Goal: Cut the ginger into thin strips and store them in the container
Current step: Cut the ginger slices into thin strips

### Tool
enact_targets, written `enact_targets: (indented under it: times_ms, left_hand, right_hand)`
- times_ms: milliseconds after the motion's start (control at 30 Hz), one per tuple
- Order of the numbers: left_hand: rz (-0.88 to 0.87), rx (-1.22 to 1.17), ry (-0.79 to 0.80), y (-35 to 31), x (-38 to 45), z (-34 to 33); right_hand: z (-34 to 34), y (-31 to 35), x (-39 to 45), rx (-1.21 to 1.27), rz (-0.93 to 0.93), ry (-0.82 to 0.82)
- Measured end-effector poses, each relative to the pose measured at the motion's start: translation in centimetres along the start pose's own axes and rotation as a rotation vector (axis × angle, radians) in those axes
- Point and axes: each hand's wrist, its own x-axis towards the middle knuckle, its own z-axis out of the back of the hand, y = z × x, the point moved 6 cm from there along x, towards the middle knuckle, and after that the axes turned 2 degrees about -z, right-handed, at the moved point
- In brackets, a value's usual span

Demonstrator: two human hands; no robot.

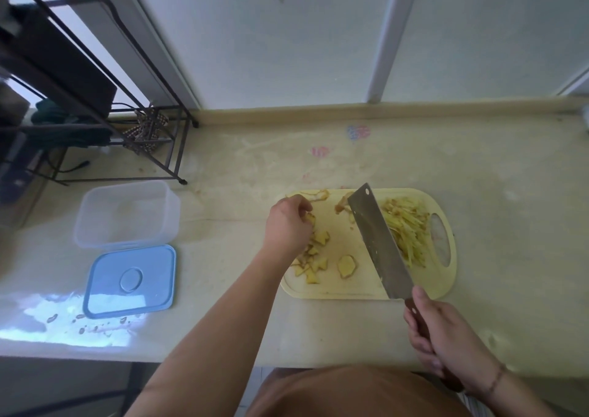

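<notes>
Ginger slices [314, 251] partly hidden under left hand [288, 222], seemingly pinching one; right hand [446, 337] grips cleaver [374, 241].

Pale yellow cutting board [414, 292], yellow ginger strips [406, 228], steel-grey cleaver [374, 241] with reddish-brown handle, clear container [126, 214], light blue lid [130, 281], beige countertop [318, 161]

Both forearms were bare, no sleeves in view. Right wrist wore a thin bracelet [497, 379], dark brownish, beaded or braided, too small to tell. Left wrist had nothing on it. Torso at bottom edge wore a plain brown top [350, 394]. Striped fabric [476, 407] showed just beside it, lower right.
</notes>
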Motion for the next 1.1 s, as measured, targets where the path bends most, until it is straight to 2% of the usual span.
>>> enact_targets:
  times_ms: [100,167,233,333,467,567,667,767,933,1000,1100]
  left_hand:
    - [-0.02,-0.106,-0.042,-1.4,-1.2,0.3]
    - [0.018,-0.26,0.024,-2.1,-2.9,-0.9]
    - [0.04,-0.31,0.131,-2.4,-4.9,-2.9]
    - [-0.053,-0.175,0.154,-2.0,-7.0,-5.1]
    - [-0.296,0.023,0.033,-1.9,-7.3,-5.5]
    - [-0.329,0.062,0.018,-2.1,-7.5,-5.3]
    - [-0.257,0.024,0.009,-1.9,-7.8,-5.3]
    - [-0.108,-0.052,0.007,-1.6,-8.2,-6.2]
    - [0.034,-0.147,-0.103,-2.1,-9.2,-7.5]
    - [0.05,-0.171,-0.161,-2.1,-9.4,-7.6]
    - [-0.023,-0.117,-0.206,-2.3,-9.7,-7.9]
  right_hand:
    - [0.2,-0.2,0.0,-0.01,0.008,-0.003]
    - [0.3,-0.5,-0.1,-0.018,0.01,-0.007]
    - [0.5,-0.8,-0.2,-0.017,0.004,-0.013]
    - [0.5,-1.0,-0.5,-0.052,-0.008,-0.002]
    - [0.4,-0.9,-0.7,-0.062,-0.019,0.035]
    - [0.2,-0.8,-0.8,-0.101,-0.009,0.032]
    - [0.0,-1.2,-0.8,-0.168,-0.009,0.006]
    - [-0.3,-1.9,-0.6,-0.286,0.034,-0.063]
    - [-0.3,-1.3,0.8,-0.45,0.082,-0.066]
    - [0.4,-0.6,1.4,-0.449,0.065,-0.032]
    - [2.0,0.4,2.2,-0.498,0.053,0.046]
